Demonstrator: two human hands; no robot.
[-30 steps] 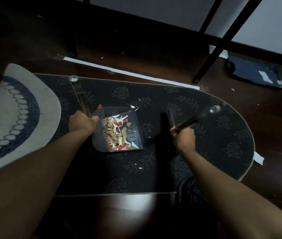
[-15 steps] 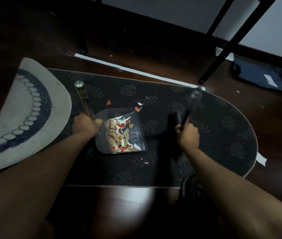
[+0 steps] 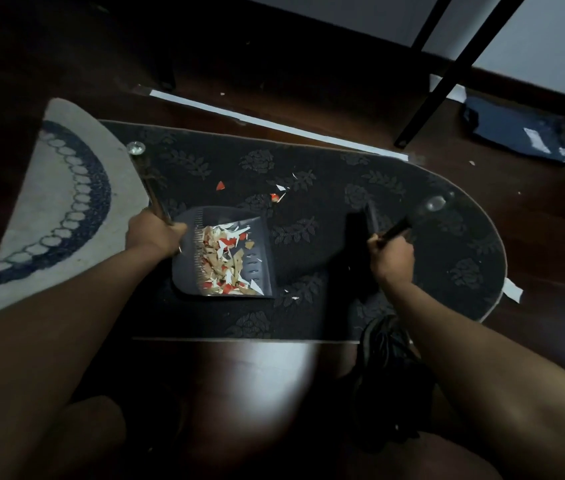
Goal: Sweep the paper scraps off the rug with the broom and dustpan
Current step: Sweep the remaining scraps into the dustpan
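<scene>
Head view has your left hand (image 3: 154,233) wrapped round the dustpan (image 3: 225,254) handle and your right hand (image 3: 392,254) gripping the broom (image 3: 409,221), so sweep lightly toward the pan's lip, since those featherlight scraps (image 3: 277,195) on the dark rug (image 3: 343,181) will flutter away.

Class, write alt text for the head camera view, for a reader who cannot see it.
A person's left hand holds a dustpan full of paper scraps on a dark rug, while the right hand grips a broom beside it. A few scraps lie on the rug beyond the pan.
</scene>
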